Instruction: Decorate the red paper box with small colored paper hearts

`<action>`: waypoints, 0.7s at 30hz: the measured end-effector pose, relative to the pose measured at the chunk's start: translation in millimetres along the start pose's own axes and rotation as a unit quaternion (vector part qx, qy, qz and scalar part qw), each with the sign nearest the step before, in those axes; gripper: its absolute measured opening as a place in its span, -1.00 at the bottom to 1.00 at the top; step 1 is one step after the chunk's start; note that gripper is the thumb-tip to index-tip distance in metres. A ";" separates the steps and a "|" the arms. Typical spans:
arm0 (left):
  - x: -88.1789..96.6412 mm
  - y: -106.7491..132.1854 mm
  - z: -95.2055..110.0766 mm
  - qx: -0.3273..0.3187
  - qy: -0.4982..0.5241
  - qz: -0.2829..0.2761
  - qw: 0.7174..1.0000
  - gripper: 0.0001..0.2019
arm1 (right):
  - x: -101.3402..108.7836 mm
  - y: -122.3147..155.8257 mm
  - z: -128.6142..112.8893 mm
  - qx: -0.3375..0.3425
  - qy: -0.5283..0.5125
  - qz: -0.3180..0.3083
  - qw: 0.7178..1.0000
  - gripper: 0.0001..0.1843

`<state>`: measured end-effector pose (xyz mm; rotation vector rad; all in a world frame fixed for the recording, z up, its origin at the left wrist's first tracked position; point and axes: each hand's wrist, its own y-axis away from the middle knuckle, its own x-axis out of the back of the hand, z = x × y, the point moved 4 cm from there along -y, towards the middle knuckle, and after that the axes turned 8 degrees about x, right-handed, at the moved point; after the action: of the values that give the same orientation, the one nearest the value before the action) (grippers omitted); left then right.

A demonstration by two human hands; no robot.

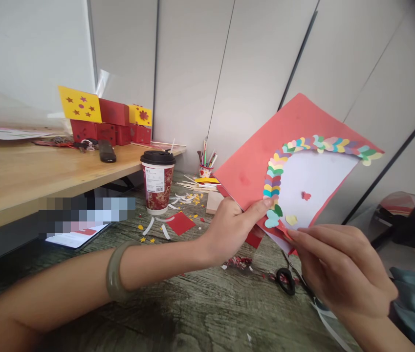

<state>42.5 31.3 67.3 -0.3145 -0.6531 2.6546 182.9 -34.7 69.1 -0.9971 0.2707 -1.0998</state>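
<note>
My left hand (233, 222) grips the lower left edge of a red card (262, 142), thumb on its front. Held tilted above the table, the card bears a white panel (310, 181) bordered by a curved band of overlapping colored paper hearts (273, 183). A small red paper piece (306, 196) and a pale yellow one (291, 220) lie on the panel. My right hand (339, 264) is at the card's lower corner, fingertips pinched on a small orange-red paper piece (287, 233) near the band's end. Part of that piece is hidden by the fingers.
Black-handled scissors (285, 281) lie beneath the card. Paper scraps and a red square (181, 223) are scattered on the dark wood table (192, 303). A lidded cup (158, 183) and a lit tablet (78, 234) stand left, below a wooden shelf (46, 166) with red and yellow boxes (115, 134).
</note>
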 end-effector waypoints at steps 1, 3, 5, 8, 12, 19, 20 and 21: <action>-0.2 0.1 0.1 0.001 0.006 -0.001 1.000 -0.73 | 0.4 1.1 0.5 0.000 -0.002 0.003 1.000 -0.37; -0.6 0.2 0.2 0.002 0.015 -0.003 1.000 -0.75 | 1.1 2.7 1.4 0.001 -0.012 0.016 1.000 -0.48; -1.1 0.1 0.4 0.000 0.018 -0.004 1.000 -0.74 | 1.5 4.2 2.6 0.004 -0.026 0.022 0.999 -0.57; -1.9 -0.2 0.5 0.000 0.020 -0.008 1.000 -0.72 | 3.4 5.3 3.4 0.016 -0.043 0.015 0.999 -0.56; -1.9 -0.3 0.3 -0.001 0.031 -0.009 0.999 -0.72 | 5.7 -1.9 0.5 0.010 -0.067 -0.027 0.997 -0.54; -1.4 0.3 -0.1 0.011 0.048 -0.025 0.998 -0.73 | 6.3 -25.0 -6.2 -0.061 -0.075 0.021 0.995 -0.74; -2.1 0.6 0.2 0.010 0.050 -0.032 0.998 -0.73 | 6.1 -25.8 -6.5 -0.059 -0.074 0.024 0.995 -0.73; -2.6 0.8 0.6 0.007 0.053 -0.034 0.998 -0.73 | 6.2 -25.7 -6.6 -0.056 -0.076 0.028 0.995 -0.73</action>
<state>44.5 29.3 67.7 -0.4184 -0.5993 2.5563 165.8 -45.8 87.3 -1.1602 0.2375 -0.9616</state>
